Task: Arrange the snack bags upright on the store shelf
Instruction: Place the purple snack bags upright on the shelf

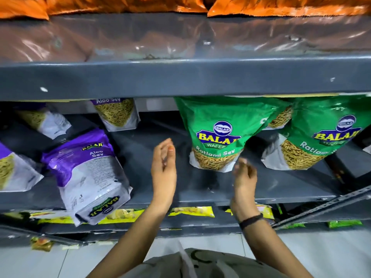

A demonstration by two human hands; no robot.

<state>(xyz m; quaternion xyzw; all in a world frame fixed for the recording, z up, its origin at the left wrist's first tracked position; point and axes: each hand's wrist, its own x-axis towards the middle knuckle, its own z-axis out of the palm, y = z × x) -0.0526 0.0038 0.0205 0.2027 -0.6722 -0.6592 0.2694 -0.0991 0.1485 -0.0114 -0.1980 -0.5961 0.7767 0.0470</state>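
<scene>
Two empty hands by the snack bags
The left hand (163, 167) and right hand (245, 177) are open, just below a standing green bag (218, 133).

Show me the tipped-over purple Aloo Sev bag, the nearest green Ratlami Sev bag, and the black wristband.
Purple Aloo Sev bag (88, 173), head view: middle of its white back panel.
Green Ratlami Sev bag (217, 129), head view: Balaji logo on its front.
Black wristband (251, 220), head view: band across the right wrist.
</scene>
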